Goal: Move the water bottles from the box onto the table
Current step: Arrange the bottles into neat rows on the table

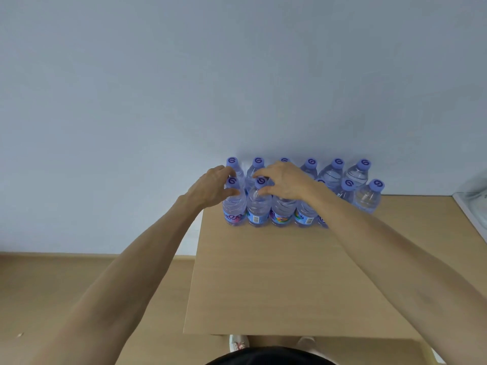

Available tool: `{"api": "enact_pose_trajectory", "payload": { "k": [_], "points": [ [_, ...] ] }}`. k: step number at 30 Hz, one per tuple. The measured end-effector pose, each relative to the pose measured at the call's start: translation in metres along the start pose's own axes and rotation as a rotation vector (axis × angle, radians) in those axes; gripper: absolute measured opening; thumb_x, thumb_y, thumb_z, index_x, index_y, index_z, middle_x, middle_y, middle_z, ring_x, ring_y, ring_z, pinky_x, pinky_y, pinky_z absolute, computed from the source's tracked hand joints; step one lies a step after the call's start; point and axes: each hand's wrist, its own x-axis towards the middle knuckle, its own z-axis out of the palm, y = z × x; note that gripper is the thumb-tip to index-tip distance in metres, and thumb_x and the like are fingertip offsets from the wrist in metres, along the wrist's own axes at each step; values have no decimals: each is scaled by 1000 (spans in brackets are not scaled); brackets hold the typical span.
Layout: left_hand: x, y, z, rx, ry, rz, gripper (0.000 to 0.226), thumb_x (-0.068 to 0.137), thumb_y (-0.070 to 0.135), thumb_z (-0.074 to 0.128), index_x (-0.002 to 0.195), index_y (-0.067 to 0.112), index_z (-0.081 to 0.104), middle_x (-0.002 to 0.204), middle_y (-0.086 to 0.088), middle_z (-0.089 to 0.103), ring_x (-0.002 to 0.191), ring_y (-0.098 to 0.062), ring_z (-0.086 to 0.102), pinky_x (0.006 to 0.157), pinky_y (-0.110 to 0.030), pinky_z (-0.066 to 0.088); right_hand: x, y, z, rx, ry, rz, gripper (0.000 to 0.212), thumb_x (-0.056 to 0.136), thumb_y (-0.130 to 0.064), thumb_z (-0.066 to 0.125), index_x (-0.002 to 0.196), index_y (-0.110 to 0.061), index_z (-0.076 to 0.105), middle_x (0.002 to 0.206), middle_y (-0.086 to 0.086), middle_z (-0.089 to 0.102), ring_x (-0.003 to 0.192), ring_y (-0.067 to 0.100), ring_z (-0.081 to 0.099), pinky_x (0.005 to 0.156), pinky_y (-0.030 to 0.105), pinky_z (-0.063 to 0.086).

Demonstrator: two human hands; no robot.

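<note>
Clear water bottles with purple caps stand upright in two rows at the far edge of the wooden table [276,272], close to the wall. My left hand [210,188] curls round the neck of the front-left bottle [234,209], thumb in front and fingers behind. My right hand [284,183] reaches across the front row, with its fingers and thumb round the neck of the second bottle [258,209]. Both bottles stand on the table. The back row [332,172] is partly hidden behind my hands.
A pale wall rises straight behind the bottles. A white-edged, clear object [471,204] sits at the table's right edge. Wooden floor [79,285] lies to the left of the table. My shoes [238,342] show below the near edge.
</note>
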Motion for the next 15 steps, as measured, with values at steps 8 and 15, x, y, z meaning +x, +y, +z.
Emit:
{"api": "enact_pose_trajectory", "payload": {
  "k": [8, 15],
  "points": [
    [5, 6, -5, 29, 6, -2, 28, 81, 27, 73, 101, 11, 62, 92, -6, 58, 80, -23, 50, 70, -34, 44, 1, -2, -4, -58, 32, -9, 46, 84, -54, 63, 121, -27, 59, 85, -4, 50, 84, 18, 47, 75, 31, 32],
    [4, 9, -8, 83, -7, -34, 30, 83, 34, 71, 103, 14, 60, 94, -2, 58, 82, -23, 54, 73, -37, 49, 3, -4, -5, -14, 16, -9, 37, 85, -48, 65, 114, -26, 61, 88, 0, 52, 83, 23, 51, 68, 32, 37]
  ]
}}
